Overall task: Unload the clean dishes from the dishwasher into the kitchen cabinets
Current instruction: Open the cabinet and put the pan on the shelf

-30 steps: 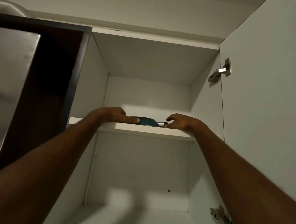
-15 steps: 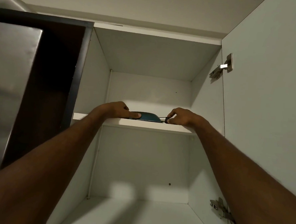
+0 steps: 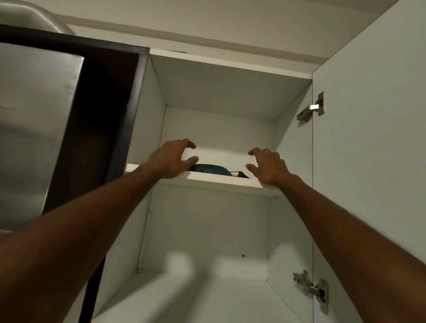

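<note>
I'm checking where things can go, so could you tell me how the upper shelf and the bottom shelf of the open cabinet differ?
The upper shelf carries a blue pan with a dark handle; on the bottom shelf only shadows show. The left hand and right hand hover at the upper shelf's front edge, holding nothing; neither is near the bottom shelf. The upper shelf is seen edge-on from below, the bottom shelf's top surface shows. Both are white.

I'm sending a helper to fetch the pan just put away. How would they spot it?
Find the open white wall cabinet right of the steel hood. On its upper shelf, between the raised left hand and right hand, lies the teal pan. It is the only coloured thing there, with a dark handle pointing right.
</note>
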### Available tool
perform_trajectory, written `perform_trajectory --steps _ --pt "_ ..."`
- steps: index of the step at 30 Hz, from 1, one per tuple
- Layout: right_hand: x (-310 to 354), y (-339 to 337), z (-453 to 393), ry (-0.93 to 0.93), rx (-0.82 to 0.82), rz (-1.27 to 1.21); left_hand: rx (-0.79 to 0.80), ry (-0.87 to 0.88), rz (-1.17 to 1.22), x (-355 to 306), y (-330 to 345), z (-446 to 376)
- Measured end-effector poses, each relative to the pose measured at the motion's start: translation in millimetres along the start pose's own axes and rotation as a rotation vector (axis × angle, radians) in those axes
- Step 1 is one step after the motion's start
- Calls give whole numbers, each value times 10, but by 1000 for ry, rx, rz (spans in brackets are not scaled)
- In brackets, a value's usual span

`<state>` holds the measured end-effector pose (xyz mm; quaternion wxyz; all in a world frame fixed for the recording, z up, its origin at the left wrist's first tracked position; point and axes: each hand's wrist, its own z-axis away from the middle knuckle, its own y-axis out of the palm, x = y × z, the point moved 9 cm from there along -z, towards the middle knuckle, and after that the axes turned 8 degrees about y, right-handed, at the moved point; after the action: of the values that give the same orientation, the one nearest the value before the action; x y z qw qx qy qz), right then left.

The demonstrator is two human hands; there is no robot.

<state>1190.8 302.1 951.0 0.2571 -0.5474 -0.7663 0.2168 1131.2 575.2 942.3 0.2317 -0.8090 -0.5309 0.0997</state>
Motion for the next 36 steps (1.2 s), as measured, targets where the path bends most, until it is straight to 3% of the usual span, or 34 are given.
perform_trajectory --steps 3,10,15,19,31,36 --pt "69 -86 243 -29 -35 84 141 35 -118 5 40 269" --pt "161 -153 892 -73 -94 177 146 112 -208 -179 57 769" --pt "217 -128 1570 -29 -78 275 48 198 -221 -640 60 1232" --pt "275 -94 2246 29 4 335 140 240 -196 -949 234 1710" --pt "41 -434 4755 231 146 448 230 292 140 -1806 367 3759" --pt "-62 -598 6068 431 278 505 336 335 317 -2556 511 4616"
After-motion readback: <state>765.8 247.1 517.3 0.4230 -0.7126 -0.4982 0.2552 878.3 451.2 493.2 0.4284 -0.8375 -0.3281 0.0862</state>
